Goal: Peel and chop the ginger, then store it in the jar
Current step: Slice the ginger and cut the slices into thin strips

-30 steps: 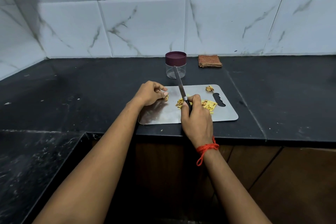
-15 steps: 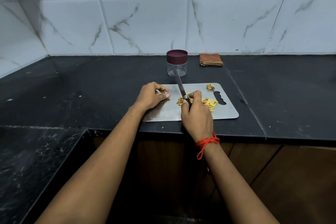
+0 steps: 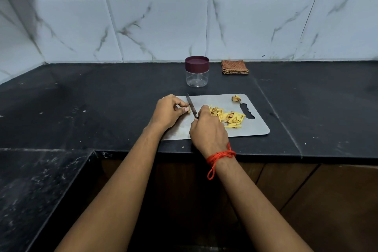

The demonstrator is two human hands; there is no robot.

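Left hand [image 3: 170, 111]: fingers curled, fingertips and thumb pinching a small ginger piece [image 3: 188, 111] against the cutting board [image 3: 255, 127].
Right hand [image 3: 208, 129]: clenched round the handle of a knife [image 3: 191, 106], whose blade points away from the person and lies just beside the left fingertips, touching or nearly touching the piece. Red thread [image 3: 219, 156] tied at this wrist.
Chopped ginger [image 3: 229, 117]: yellow strips heaped on the board just right of the right hand.
Peel scraps [image 3: 236, 98]: small clump beyond that heap, near the board's handle slot.
Jar [image 3: 197, 78]: upright on the black counter [image 3: 102, 98] beyond both hands, off the board, closed with a maroon lid [image 3: 197, 64], and empty as far as its clear wall shows.
Cloth [image 3: 234, 67]: folded, right of the jar, by the wall.
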